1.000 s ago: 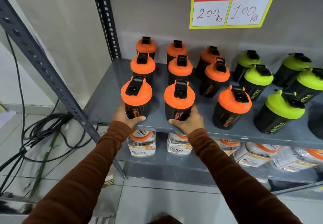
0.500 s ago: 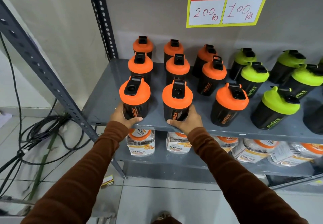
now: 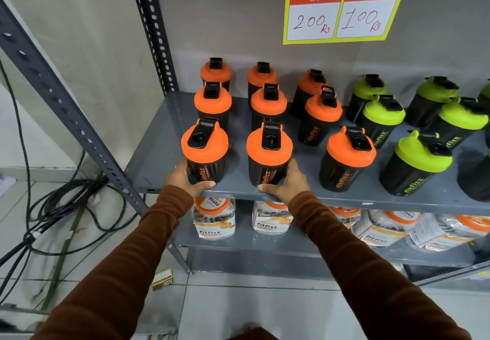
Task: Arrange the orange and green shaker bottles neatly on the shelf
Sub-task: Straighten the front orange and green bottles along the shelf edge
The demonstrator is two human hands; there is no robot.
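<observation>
Black shaker bottles with orange lids stand in three columns on the grey shelf (image 3: 159, 154); green-lidded ones (image 3: 421, 151) stand to their right. My left hand (image 3: 183, 180) grips the base of the front-left orange bottle (image 3: 204, 151). My right hand (image 3: 286, 183) grips the base of the front-middle orange bottle (image 3: 269, 154). Both bottles stand upright at the shelf's front edge. A third front orange bottle (image 3: 348, 156) stands apart to the right, untouched.
A perforated steel upright (image 3: 66, 106) runs diagonally at the left. Clear jars with orange lids (image 3: 214, 217) fill the lower shelf. A yellow price sign (image 3: 342, 8) hangs on the back wall. Black cables (image 3: 53, 207) lie on the tiled floor.
Both hands keep their hold on the two front bottles, which stay at the shelf's front edge. The view shifted slightly.
</observation>
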